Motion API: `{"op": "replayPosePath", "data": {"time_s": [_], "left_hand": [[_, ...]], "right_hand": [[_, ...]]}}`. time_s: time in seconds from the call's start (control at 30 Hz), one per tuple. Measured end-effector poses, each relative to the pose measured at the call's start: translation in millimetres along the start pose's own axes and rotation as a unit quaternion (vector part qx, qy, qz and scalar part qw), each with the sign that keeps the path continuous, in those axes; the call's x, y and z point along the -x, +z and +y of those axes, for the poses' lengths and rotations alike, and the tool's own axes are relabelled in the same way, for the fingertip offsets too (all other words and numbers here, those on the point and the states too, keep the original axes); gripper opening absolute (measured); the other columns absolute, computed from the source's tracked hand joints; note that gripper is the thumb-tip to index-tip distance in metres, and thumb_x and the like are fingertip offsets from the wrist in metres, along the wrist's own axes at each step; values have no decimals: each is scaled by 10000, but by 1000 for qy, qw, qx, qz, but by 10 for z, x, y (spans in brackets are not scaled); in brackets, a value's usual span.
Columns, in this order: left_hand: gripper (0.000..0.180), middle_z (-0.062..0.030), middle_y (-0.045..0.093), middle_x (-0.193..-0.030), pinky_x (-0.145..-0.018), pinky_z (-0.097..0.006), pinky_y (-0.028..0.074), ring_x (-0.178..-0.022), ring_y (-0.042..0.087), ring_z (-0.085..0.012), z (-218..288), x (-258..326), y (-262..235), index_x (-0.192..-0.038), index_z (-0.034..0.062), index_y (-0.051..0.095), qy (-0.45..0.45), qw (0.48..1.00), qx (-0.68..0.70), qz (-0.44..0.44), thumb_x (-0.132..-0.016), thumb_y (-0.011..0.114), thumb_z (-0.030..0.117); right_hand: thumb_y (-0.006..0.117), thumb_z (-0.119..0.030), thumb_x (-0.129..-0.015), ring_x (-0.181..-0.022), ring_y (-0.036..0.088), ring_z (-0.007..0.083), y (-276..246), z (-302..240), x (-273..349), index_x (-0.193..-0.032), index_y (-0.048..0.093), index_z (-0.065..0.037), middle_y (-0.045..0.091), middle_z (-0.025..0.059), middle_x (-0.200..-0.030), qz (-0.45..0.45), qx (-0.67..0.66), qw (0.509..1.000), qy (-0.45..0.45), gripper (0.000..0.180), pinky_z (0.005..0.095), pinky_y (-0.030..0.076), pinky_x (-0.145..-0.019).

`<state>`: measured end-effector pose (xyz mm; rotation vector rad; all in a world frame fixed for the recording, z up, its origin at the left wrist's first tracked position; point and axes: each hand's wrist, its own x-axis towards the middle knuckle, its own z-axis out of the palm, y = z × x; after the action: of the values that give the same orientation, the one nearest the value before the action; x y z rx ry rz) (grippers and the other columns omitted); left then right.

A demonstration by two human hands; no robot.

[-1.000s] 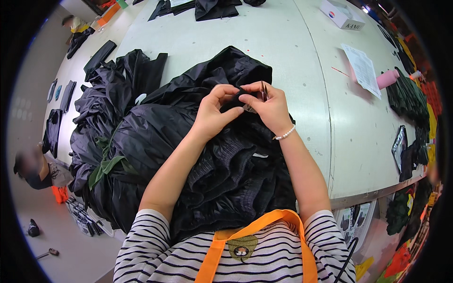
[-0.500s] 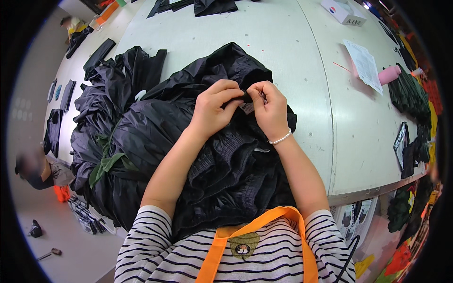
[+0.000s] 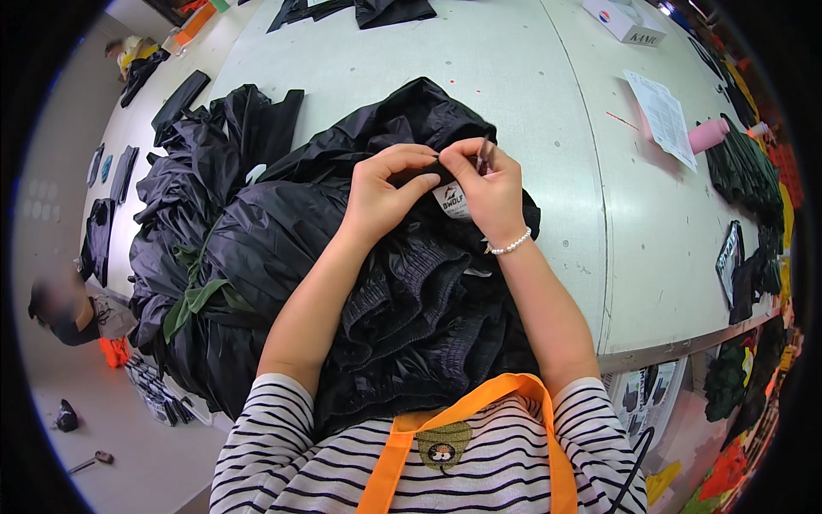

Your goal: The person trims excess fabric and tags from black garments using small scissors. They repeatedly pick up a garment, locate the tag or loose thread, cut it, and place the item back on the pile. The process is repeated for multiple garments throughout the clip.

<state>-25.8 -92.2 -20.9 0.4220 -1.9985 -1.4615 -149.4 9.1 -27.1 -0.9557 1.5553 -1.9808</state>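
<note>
A heap of shiny black garments (image 3: 274, 231) with gathered elastic edges lies in front of me. My left hand (image 3: 390, 188) pinches the edge of one black garment (image 3: 419, 120) between thumb and fingers. Close beside it, my right hand (image 3: 486, 180) is closed on the same edge, the fingertips of both hands nearly touching. A white label (image 3: 451, 199) hangs from the edge just below my fingertips. Something small, thin and dark shows among the right fingers; I cannot make out its kind. A green cloth strip (image 3: 201, 304) lies on the heap's left side.
The pale table (image 3: 548, 111) carries folded black pieces (image 3: 180, 98) at the left. On the right are a paper sheet (image 3: 659, 116), a pink thread cone (image 3: 708, 135), a white box (image 3: 623, 21) and dark green fabric (image 3: 741, 176). A person (image 3: 73, 308) is at the far left.
The white label has come further into view as my right hand turned slightly. Both hands stay in nearly the same place on the garment's edge.
</note>
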Motion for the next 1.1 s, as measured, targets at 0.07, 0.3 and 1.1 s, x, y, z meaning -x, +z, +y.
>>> {"op": "replayPosePath", "data": {"time_s": [0.07,0.3,1.1], "left_hand": [[171,-37,611,-970,-766,-215,453,-861,566,-98,-52,4,6,-909,-47,637,-5,999,25,35,-744,681,-55],[158,-2,578,-882,-711,-183,418,-790,526,-62,-101,1,17,-884,-30,644,-36,995,79,56,-737,687,-71],[152,-6,603,-876,-758,-209,442,-798,570,-82,-177,0,11,-912,-30,665,-93,968,217,89,-762,664,-53]], "right_hand": [[657,-146,-853,-534,409,15,-8,33,11,-834,653,-26,584,-15,-697,47,-108,987,107,122,177,332,-494],[683,-57,-804,-593,450,45,-1,53,56,-864,641,-27,539,-24,-701,-11,19,1000,10,80,199,381,-545],[631,-170,-855,-763,583,185,-135,-147,-34,-911,545,-9,568,94,-875,-112,209,971,-40,191,286,478,-677]]}}
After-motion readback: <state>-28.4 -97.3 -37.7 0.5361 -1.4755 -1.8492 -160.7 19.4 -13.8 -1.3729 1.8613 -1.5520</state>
